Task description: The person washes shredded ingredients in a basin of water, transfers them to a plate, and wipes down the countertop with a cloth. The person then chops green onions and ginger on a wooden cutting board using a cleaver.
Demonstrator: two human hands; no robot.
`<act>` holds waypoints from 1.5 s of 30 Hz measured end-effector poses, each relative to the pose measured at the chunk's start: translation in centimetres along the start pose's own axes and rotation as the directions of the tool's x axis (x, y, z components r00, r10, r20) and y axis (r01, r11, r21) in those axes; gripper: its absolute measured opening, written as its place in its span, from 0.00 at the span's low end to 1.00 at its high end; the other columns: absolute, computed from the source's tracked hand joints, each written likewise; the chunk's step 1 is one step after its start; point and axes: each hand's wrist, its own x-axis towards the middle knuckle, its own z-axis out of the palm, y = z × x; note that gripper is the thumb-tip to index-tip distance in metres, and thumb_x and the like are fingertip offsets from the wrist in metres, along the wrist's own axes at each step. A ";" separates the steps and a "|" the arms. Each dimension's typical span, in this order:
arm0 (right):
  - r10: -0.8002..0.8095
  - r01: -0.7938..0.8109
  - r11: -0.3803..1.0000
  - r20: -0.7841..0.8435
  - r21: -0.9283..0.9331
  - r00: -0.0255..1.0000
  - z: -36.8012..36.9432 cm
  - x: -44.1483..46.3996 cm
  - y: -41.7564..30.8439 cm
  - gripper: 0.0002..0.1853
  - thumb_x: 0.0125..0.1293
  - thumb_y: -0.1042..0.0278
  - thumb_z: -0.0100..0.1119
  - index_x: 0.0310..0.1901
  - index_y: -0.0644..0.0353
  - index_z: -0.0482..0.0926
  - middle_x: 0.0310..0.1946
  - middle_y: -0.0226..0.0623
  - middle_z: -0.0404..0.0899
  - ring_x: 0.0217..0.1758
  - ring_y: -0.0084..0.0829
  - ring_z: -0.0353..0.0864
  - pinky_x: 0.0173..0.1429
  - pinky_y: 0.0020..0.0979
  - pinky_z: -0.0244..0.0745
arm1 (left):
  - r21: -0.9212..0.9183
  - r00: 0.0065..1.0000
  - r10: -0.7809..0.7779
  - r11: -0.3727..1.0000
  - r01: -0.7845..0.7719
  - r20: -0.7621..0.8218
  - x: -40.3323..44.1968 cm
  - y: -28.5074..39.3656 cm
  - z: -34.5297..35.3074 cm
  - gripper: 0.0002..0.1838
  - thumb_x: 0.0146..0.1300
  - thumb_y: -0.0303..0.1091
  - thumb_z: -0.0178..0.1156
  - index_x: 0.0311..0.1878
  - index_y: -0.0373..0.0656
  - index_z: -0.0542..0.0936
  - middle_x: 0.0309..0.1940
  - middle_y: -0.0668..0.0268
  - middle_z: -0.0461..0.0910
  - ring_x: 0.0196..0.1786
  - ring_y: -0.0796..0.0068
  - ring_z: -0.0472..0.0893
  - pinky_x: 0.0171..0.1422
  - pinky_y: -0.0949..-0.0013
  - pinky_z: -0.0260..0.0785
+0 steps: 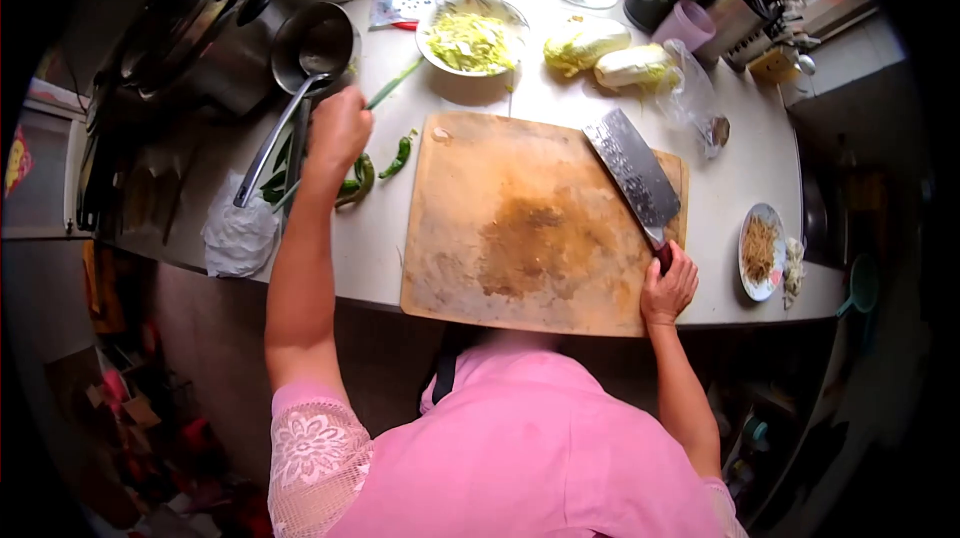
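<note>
My left hand (340, 128) is closed around a green scallion (393, 85), whose two ends stick out on either side of the fist. Beside that hand lie several green peppers (397, 154) on the counter. My right hand (670, 285) grips the dark red handle of a cleaver (634, 171) at the right edge of the wooden cutting board (450, 238). The wide blade rests on the board, its tip pointing away from me. Damp brown stains mark the middle of the board.
A bowl of shredded cabbage (470, 36) stands behind the board, with cabbage halves (635, 66) to its right. Left are a wok (312, 43), a ladle (270, 143) and a crumpled white bag (240, 228). An oval plate (761, 283) sits near the right edge.
</note>
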 end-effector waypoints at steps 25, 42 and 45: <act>0.039 -0.697 0.424 0.757 0.578 0.652 -13.8 -3.2 7.9 0.25 0.69 0.52 0.41 0.55 0.67 0.66 0.15 0.25 0.65 0.13 0.13 0.60 0.16 0.16 0.55 | -0.265 0.986 0.155 0.950 -0.164 -0.057 -21.5 14.0 7.7 0.27 0.43 0.31 0.67 0.49 0.43 0.73 0.43 0.62 0.73 0.47 0.59 0.69 0.53 0.62 0.61; -0.263 -0.551 0.726 0.906 0.412 0.331 -12.6 -0.7 -1.0 0.22 0.68 0.53 0.43 0.56 0.61 0.69 0.17 0.31 0.66 0.22 0.22 0.65 0.30 0.26 0.66 | -0.362 0.981 0.165 0.912 -0.192 -0.103 -21.6 12.6 10.9 0.12 0.47 0.28 0.62 0.38 0.44 0.80 0.32 0.64 0.73 0.40 0.62 0.71 0.45 0.64 0.64; -0.254 -0.535 0.755 0.922 0.378 0.293 -12.6 -0.3 -1.4 0.23 0.69 0.52 0.41 0.56 0.61 0.69 0.17 0.31 0.65 0.22 0.23 0.65 0.30 0.27 0.66 | -0.351 0.978 0.167 0.915 -0.201 -0.124 -21.8 12.6 11.1 0.10 0.48 0.27 0.61 0.36 0.43 0.80 0.30 0.63 0.73 0.38 0.62 0.71 0.44 0.63 0.65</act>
